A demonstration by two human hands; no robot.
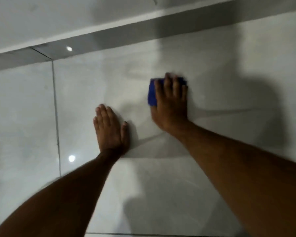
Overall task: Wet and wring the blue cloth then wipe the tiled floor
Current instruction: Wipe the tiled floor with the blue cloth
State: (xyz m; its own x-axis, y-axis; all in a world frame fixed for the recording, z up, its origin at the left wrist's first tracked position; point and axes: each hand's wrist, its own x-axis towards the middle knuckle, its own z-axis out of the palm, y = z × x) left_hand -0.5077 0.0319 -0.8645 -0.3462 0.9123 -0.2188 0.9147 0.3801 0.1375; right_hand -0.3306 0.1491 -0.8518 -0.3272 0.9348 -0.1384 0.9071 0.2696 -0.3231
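— Lying flat on the tiled floor point(220, 69), the blue cloth point(152, 93), folded into a small pad. Long axis running from the near side toward the skirting point(109, 36) at the far edge, tilted slightly right at the top.

— And pinned by what?

— Pressed under the right hand point(172, 103), palm down, fingers point(167, 84) spread and pointing toward the far edge. Not gripped, only flattened beneath an open palm. Showing mostly along the hand's left side, with a dark sliver past the fingertips; blurred there, so outline unclear.

— Other hand?

— Left hand point(109, 129) planted flat on bare tile, open, fingers together, thumb point(125, 132) out to the right. Touching no cloth. Set nearer and to the left of the cloth, apart from it.

— Edges nearby?

— Grey skirting and pale wall point(58, 17) slanting across the far side, some way beyond the cloth's far end. One grout line point(55, 108) running near-to-far, left of the left hand. Another grout line point(229, 111) running rightward from beside the right wrist. Two bright light reflections on the glossy tile at left.

— Room to move?

— Open tile to the right of the cloth, shadowed; open tile also to the left and on the near side between the forearms.
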